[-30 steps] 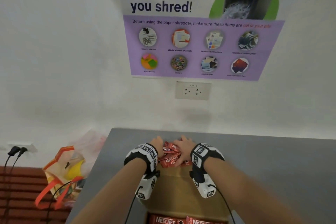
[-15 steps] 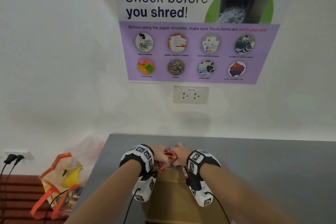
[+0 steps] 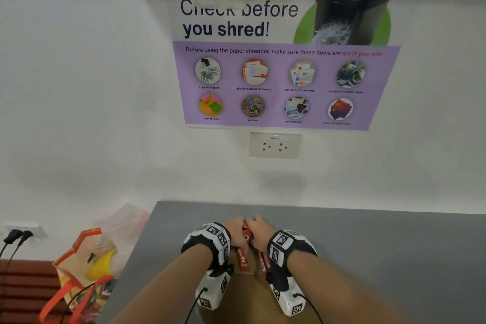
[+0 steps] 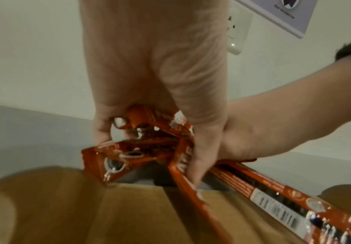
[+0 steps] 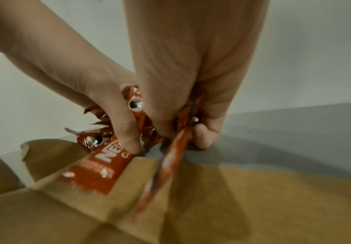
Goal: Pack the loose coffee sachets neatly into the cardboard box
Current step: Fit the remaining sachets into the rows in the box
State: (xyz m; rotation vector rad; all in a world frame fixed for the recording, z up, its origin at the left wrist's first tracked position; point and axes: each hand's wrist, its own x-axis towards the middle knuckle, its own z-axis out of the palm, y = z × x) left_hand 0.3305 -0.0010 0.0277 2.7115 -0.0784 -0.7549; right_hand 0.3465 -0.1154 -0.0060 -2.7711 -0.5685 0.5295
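Note:
A bunch of red coffee sachets (image 3: 245, 239) is squeezed between both hands just beyond the far edge of the brown cardboard box (image 3: 247, 294). My left hand (image 3: 234, 231) curls round the bunch from the left, thumb on one sachet (image 4: 183, 165). My right hand (image 3: 259, 233) grips it from the right, fingers curled round the sachets (image 5: 170, 148). Sachet ends hang down over the box flap (image 5: 233, 198). The inside of the box is hidden.
The grey table (image 3: 381, 258) runs to the right and ends at the white wall with a socket (image 3: 274, 145) and a poster (image 3: 284, 60). Left of the table stand a plastic bag (image 3: 86, 268) and plugged-in cables (image 3: 15, 237).
The hands went from lying flat on the spread sachets to closing together and gathering them into one upright bunch. The head view tilted up, so less of the box shows.

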